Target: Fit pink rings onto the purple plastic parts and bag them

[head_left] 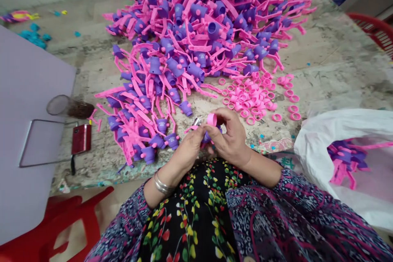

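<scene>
Close together at the table's front edge, both hands are closed around one small toy part. My left hand (190, 144) grips the purple and pink plastic part (216, 132), mostly hidden by the fingers. My right hand (231, 136) pinches a pink ring (211, 119) at the top of that part; whether the ring is fully seated I cannot tell. A small shiny metal piece (197, 122) shows beside the left fingers. Just beyond lies a heap of loose pink rings (250, 98), and a large pile of purple cups with pink arms (184, 49) spreads across the table.
On the right, a white plastic bag (319, 131) holds similar purple and pink parts (346, 157). To the left are a dark red box-like object (81, 138), a clear cup (61, 105) and a lilac panel (27, 90). A red stool (89, 221) stands below.
</scene>
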Demonstrator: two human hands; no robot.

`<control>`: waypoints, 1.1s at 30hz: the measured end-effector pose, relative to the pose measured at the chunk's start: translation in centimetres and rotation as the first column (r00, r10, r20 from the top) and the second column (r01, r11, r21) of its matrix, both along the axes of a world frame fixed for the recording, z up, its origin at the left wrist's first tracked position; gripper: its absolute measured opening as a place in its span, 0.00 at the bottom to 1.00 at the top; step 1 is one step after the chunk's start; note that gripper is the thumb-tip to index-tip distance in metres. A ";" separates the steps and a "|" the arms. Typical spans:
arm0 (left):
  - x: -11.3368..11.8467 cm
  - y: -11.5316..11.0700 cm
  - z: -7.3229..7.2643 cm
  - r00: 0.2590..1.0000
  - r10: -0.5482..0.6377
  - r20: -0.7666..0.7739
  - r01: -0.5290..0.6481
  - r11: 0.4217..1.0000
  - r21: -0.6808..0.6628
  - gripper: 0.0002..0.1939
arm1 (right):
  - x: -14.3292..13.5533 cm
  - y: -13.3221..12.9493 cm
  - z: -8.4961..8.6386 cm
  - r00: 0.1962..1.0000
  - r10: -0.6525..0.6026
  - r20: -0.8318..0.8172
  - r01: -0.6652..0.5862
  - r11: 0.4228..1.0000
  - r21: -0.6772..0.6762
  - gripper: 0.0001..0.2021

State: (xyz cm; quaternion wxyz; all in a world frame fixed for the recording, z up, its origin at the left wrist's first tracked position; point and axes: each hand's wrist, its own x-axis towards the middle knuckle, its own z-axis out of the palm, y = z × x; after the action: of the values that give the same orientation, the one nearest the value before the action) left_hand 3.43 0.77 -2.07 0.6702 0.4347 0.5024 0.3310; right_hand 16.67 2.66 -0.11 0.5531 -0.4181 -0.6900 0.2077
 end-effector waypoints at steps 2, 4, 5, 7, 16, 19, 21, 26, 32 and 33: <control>-0.5 0.1 0.1 0.999 0.019 0.041 -0.020 1.000 0.013 0.32 | 0.5 0.1 0.8 1.000 -0.012 0.016 0.013 0.997 -0.074 0.10; -1.1 0.3 0.4 0.996 0.079 0.043 -0.080 0.997 0.017 0.29 | 1.1 0.1 1.4 1.000 -0.001 -0.006 0.000 0.987 -0.159 0.08; -1.4 0.3 0.6 0.993 0.118 0.029 -0.118 0.993 0.017 0.29 | 1.3 0.1 1.6 1.000 0.016 -0.027 -0.021 0.977 -0.211 0.08; -1.9 0.4 0.9 0.985 0.171 -0.003 -0.171 0.985 0.024 0.29 | 1.6 -0.1 1.6 0.994 0.061 -0.087 -0.085 0.947 -0.311 0.08; -2.7 -0.3 1.2 0.985 0.165 -0.055 -0.162 0.985 0.052 0.29 | 2.1 -0.3 1.0 0.936 0.255 -0.241 -0.342 0.818 -0.462 0.15; -2.8 -0.4 1.1 0.986 0.162 -0.042 -0.160 0.986 0.053 0.30 | 2.1 -0.4 0.9 0.925 0.259 -0.276 -0.366 0.802 -0.472 0.17; -2.9 -0.5 1.2 0.989 0.138 -0.054 -0.135 0.989 0.054 0.31 | 2.0 -0.5 0.7 0.893 0.251 -0.375 -0.420 0.765 -0.489 0.16; -3.1 -0.5 1.6 0.988 0.100 -0.121 -0.095 0.994 0.047 0.34 | 1.4 -0.8 0.5 0.775 0.186 -0.603 -0.542 0.686 -0.485 0.14; -3.1 -0.5 1.6 0.989 0.089 -0.116 -0.085 0.996 0.041 0.34 | 1.2 -0.9 0.6 0.678 0.104 -0.727 -0.640 0.570 -0.515 0.15; -3.0 -0.4 1.6 0.989 0.092 -0.116 -0.088 0.995 0.038 0.34 | 1.2 -0.9 0.5 0.654 0.104 -0.749 -0.666 0.549 -0.505 0.15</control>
State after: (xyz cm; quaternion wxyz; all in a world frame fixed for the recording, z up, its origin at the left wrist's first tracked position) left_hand 0.39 0.34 -0.47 0.6166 0.4410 0.5547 0.3430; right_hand 17.86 1.80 0.44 0.4631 -0.3318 -0.3848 0.7262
